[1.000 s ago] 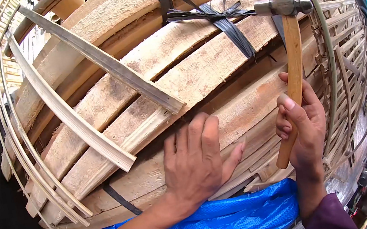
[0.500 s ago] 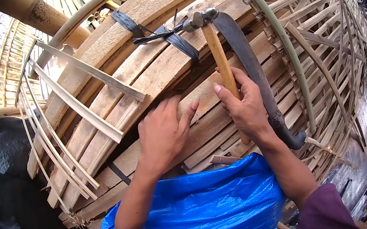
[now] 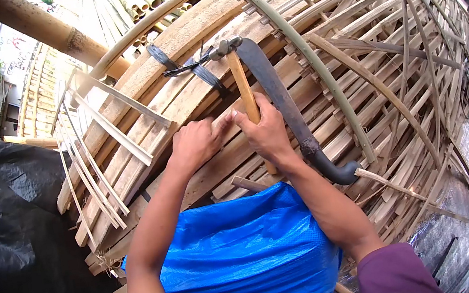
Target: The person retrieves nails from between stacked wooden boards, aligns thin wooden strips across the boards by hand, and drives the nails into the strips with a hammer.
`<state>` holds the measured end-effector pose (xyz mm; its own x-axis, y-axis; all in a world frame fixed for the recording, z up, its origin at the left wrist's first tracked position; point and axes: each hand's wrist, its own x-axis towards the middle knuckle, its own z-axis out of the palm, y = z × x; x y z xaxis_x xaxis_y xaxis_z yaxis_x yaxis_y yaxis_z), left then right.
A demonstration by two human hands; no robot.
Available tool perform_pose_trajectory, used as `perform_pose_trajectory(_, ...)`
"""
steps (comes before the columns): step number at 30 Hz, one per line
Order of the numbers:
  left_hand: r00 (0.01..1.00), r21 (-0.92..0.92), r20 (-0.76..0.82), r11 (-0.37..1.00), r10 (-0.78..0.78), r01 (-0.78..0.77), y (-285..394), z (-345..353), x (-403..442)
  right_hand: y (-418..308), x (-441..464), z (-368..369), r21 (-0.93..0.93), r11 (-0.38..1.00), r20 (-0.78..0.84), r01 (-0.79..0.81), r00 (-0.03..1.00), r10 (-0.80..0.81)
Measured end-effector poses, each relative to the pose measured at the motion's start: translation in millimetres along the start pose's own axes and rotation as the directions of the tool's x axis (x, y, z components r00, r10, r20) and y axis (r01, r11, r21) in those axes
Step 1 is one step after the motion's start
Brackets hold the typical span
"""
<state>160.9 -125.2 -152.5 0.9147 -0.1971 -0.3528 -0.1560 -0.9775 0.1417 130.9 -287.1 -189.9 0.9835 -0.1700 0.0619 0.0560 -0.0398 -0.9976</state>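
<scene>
Rough-sawn planks (image 3: pixel 191 101), pale and slightly fuzzy-grained, run in a stack from my eight o'clock up to one o'clock, with flat black strapping (image 3: pixel 207 76) knotted across them near eleven. Thin split strips (image 3: pixel 110 127), smooth and gently bowed, lie over the planks around ten. From one to four o'clock a loose mesh of slender slats (image 3: pixel 369 75) spreads out, crossed by a rounded grey-green pole (image 3: pixel 309 56). Crinkled blue tarp (image 3: pixel 243 248) bunches at six, a dull black sheet (image 3: pixel 12 204) hangs in folds at nine, and shiny silvery sheeting (image 3: pixel 443 242) wrinkles at four.

My hammer (image 3: pixel 242 81) stands just above centre: its blunt grey metal head is at twelve, and its plain honey-brown wooden handle drops toward six through my fist. Just beside it on the three o'clock side, a dark, broad-bladed knife (image 3: pixel 271 89) slants down to a hooked black handle at four.

My right hand (image 3: pixel 264 131) is wrapped around the hammer's handle, thumb pointing up, forearm coming in from five. My left hand (image 3: pixel 194 143) lies over the planks at ten, forearm from seven, fingers bent; their tips are hidden, so I can't tell whether it grips anything.
</scene>
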Motion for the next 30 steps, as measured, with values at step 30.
perform_pose_trajectory(30, 0.968, 0.012, 0.045, 0.969, -0.246, 0.245, 22, -2, 11, -4, -2, -3, 0.075, 0.997, -0.001, 0.016, 1.0, -0.016)
